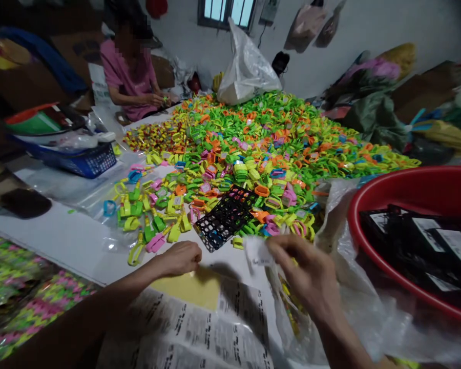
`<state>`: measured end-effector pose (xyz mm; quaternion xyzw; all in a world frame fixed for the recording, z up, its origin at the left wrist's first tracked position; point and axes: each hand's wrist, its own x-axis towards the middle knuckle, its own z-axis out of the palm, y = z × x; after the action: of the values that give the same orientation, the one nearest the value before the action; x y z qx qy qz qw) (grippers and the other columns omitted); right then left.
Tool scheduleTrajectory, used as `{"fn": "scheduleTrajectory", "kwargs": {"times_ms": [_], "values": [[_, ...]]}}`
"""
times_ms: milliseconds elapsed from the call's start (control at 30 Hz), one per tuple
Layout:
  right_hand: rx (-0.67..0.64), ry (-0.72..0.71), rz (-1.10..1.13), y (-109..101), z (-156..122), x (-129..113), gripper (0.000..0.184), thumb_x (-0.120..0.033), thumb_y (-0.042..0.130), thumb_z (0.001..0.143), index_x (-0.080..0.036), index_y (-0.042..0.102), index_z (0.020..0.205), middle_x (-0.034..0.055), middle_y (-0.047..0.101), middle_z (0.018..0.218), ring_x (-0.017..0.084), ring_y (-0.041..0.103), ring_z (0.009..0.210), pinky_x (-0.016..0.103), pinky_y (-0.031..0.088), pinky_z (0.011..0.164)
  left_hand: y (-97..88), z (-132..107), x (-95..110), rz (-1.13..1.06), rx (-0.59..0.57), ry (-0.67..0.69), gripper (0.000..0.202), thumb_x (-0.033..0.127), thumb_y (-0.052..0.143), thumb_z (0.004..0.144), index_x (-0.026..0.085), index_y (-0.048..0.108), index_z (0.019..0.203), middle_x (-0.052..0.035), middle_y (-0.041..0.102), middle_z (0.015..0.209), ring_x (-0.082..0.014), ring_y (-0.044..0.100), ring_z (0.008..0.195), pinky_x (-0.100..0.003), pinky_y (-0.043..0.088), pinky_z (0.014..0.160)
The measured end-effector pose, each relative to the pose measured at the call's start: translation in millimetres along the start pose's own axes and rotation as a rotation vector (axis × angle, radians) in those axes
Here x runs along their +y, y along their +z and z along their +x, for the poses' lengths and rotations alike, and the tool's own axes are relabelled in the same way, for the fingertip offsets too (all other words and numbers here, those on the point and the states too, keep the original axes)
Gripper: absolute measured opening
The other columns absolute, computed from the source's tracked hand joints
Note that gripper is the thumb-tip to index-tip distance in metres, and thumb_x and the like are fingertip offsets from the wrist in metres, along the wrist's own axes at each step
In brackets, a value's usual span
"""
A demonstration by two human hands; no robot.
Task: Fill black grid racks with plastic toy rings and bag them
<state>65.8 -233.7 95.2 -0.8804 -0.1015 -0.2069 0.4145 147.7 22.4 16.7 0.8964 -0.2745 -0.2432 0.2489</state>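
Observation:
My right hand (307,266) pinches a small white printed sticker (258,252) between thumb and fingers, held above the white tabletop. My left hand (180,258) is curled closed at the top edge of a sticker sheet (203,328); whether anything is inside its fingers is hidden. The sheet has rows of white printed labels and a bare yellow backing strip (192,288) near that hand. Just beyond both hands lies a black piece full of holes (226,218), partly over small bright plastic band-shaped pieces (172,205).
A large heap of green, yellow, orange and pink pieces (253,133) fills the table's middle. At right stands a red basin (355,220) with black labelled packs (426,241). A blue basket (88,161) is at left. Across the table sits a person in pink (132,77).

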Motion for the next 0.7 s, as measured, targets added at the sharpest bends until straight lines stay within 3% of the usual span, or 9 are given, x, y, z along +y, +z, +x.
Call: {"fn": "scheduleTrajectory", "kwargs": {"times_ms": [67, 167, 233, 267, 333, 400, 533, 700], "values": [[0.110, 0.260, 0.057, 21, 39, 21, 0.019, -0.036, 0.062, 0.078, -0.019, 0.068, 0.071, 0.0022, 0.068, 0.065, 0.017, 0.061, 0.057, 0.025, 0.046, 0.052, -13.0, 15, 3, -0.063, 0.139, -0.035, 0.018, 0.025, 0.055, 0.077, 0.017, 0.070, 0.080, -0.0038, 0.066, 0.076, -0.0190, 0.058, 0.074, -0.026, 0.038, 0.066], [0.032, 0.505, 0.101, 75, 86, 61, 0.019, -0.032, 0.060, 0.070, -0.015, 0.067, 0.068, 0.0028, 0.067, 0.060, 0.015, 0.058, 0.050, 0.023, 0.042, 0.047, -36.3, 43, 4, -0.194, 0.484, -0.146, 0.036, 0.038, 0.048, 0.087, 0.013, 0.067, 0.106, -0.0080, 0.067, 0.094, -0.0214, 0.061, 0.086, -0.029, 0.045, 0.076], [0.006, 0.568, 0.077, 106, 103, 83, 0.019, -0.030, 0.057, 0.069, -0.014, 0.068, 0.068, 0.0022, 0.066, 0.057, 0.015, 0.058, 0.047, 0.023, 0.042, 0.046, -45.5, 61, 2, -0.140, 0.621, -0.066, 0.051, 0.043, 0.055, 0.086, 0.013, 0.056, 0.126, -0.0131, 0.060, 0.120, -0.0254, 0.058, 0.108, -0.035, 0.045, 0.091], [0.005, 0.575, 0.059, 117, 107, 91, 0.019, -0.029, 0.056, 0.069, -0.015, 0.068, 0.068, 0.0018, 0.065, 0.056, 0.015, 0.058, 0.047, 0.023, 0.042, 0.047, -46.5, 68, 0, -0.047, 0.625, 0.024, 0.059, 0.042, 0.061, 0.083, 0.015, 0.049, 0.134, -0.0146, 0.053, 0.133, -0.0278, 0.051, 0.121, -0.038, 0.041, 0.100], [0.005, 0.569, 0.015, 128, 110, 102, 0.016, -0.026, 0.055, 0.068, -0.016, 0.067, 0.065, 0.0012, 0.064, 0.055, 0.015, 0.058, 0.048, 0.023, 0.041, 0.049, -41.0, 81, -3, 0.199, 0.525, 0.209, 0.070, 0.032, 0.069, 0.078, 0.020, 0.040, 0.141, -0.0143, 0.037, 0.149, -0.0308, 0.033, 0.139, -0.046, 0.029, 0.111], [0.006, 0.564, -0.041, 129, 109, 107, 0.013, -0.023, 0.055, 0.066, -0.018, 0.066, 0.061, 0.0009, 0.063, 0.053, 0.015, 0.057, 0.049, 0.024, 0.040, 0.051, -28.9, 92, -7, 0.398, 0.389, 0.290, 0.062, 0.023, 0.063, 0.083, 0.020, 0.040, 0.140, -0.0147, 0.034, 0.152, -0.0312, 0.025, 0.143, -0.054, 0.020, 0.115], [0.017, 0.543, -0.120, 125, 108, 111, 0.009, -0.020, 0.057, 0.063, -0.020, 0.065, 0.059, 0.0019, 0.064, 0.055, 0.016, 0.056, 0.054, 0.025, 0.038, 0.056, -7.7, 107, -16, 0.485, 0.338, 0.278, 0.042, 0.021, 0.046, 0.093, 0.012, 0.049, 0.133, -0.0201, 0.048, 0.141, -0.0317, 0.038, 0.137, -0.054, 0.024, 0.113], [0.026, 0.515, -0.088, 127, 104, 114, 0.009, -0.022, 0.056, 0.063, -0.020, 0.064, 0.059, 0.0010, 0.064, 0.056, 0.016, 0.055, 0.055, 0.025, 0.037, 0.055, -11.1, 107, -20, 0.257, 0.397, 0.264, 0.040, 0.023, 0.053, 0.088, 0.014, 0.055, 0.127, -0.0159, 0.055, 0.135, -0.0275, 0.048, 0.129, -0.043, 0.035, 0.110]]}}
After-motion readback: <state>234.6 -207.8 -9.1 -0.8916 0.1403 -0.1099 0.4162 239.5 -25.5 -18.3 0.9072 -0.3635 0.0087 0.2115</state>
